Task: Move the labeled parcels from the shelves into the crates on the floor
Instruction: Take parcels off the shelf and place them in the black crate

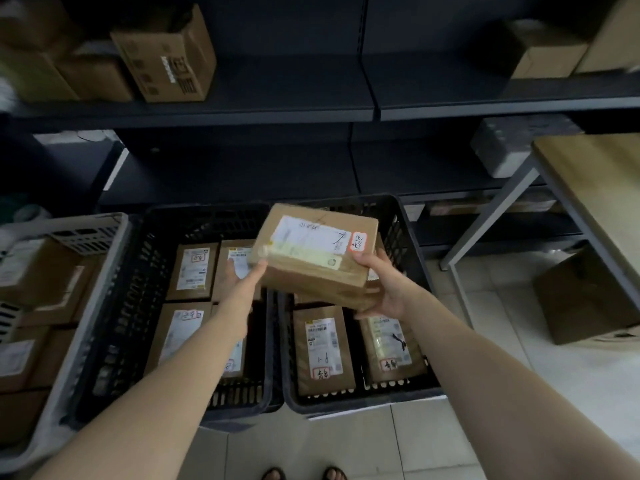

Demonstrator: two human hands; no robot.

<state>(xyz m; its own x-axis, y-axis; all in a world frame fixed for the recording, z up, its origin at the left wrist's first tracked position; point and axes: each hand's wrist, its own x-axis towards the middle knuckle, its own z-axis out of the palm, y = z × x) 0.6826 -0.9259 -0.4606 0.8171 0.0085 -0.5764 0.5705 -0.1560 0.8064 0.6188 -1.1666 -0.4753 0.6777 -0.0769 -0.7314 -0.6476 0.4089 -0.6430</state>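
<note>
I hold a brown labeled parcel [313, 252] in the air over two black crates. My left hand [246, 279] grips its left edge and my right hand [384, 287] supports its right underside. The parcel carries a white shipping label and a red-bordered sticker. Below it, the left black crate [131, 292] and the right black crate [403, 233] each hold several flat labeled parcels, such as one [322, 355] in the right crate. A labeled cardboard box [169, 60] sits on the upper dark shelf [277, 105].
A grey crate [83, 233] with brown parcels stands at the left. A wooden table with a grey metal frame [588, 188] is at the right, with a brown box [585, 296] under it. More boxes [543, 53] sit on the upper right shelf. White floor tiles lie below.
</note>
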